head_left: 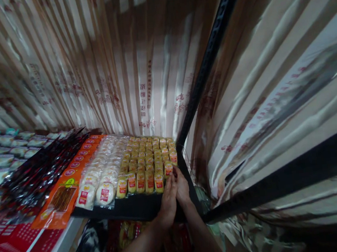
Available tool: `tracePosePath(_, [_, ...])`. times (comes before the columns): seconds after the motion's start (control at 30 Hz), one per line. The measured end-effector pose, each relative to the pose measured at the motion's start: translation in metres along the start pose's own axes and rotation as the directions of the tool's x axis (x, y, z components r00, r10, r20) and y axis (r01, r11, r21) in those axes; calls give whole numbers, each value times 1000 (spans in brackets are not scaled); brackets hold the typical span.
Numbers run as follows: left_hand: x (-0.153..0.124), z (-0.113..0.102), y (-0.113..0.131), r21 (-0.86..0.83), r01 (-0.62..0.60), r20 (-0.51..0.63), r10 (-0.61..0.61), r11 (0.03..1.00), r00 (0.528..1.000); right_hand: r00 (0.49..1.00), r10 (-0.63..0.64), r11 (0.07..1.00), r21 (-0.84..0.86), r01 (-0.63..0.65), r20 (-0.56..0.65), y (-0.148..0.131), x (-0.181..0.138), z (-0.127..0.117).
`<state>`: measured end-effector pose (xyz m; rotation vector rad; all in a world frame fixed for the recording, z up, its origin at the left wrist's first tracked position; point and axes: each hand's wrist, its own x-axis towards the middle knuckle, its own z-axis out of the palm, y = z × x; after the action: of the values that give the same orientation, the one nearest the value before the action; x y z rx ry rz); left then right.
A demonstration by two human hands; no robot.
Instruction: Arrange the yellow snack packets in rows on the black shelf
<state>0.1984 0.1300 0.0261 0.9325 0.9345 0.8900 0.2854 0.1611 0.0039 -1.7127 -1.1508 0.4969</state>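
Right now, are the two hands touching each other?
Touching: the head view shows the left hand pressed against the right hand beside the yellow packets.

Shelf board [135, 211]: bare black strip along its front edge, open to a hand from below and in front. Behind the strip, yellow snack packs [148, 160] stand in tight rows, no gaps between them. White packs [101, 177] press against their left side. Right side closed off by the black post [209, 57], which meets the shelf corner. Curtain [113, 59] hangs close behind the rows. Both hands [174, 195] crowd the right front corner, beside the post. Above the packs: open air.
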Motion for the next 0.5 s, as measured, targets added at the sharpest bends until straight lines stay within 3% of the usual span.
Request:
tracePosePath(0.13, [5, 0, 0, 17, -48, -7, 48, 999, 999, 999, -16, 999, -52, 15, -27, 7, 3, 5])
tracePosePath(0.5, [11, 1, -6, 73, -39, -86, 45, 997, 995, 998, -51, 996, -82, 47, -47, 13, 1, 9])
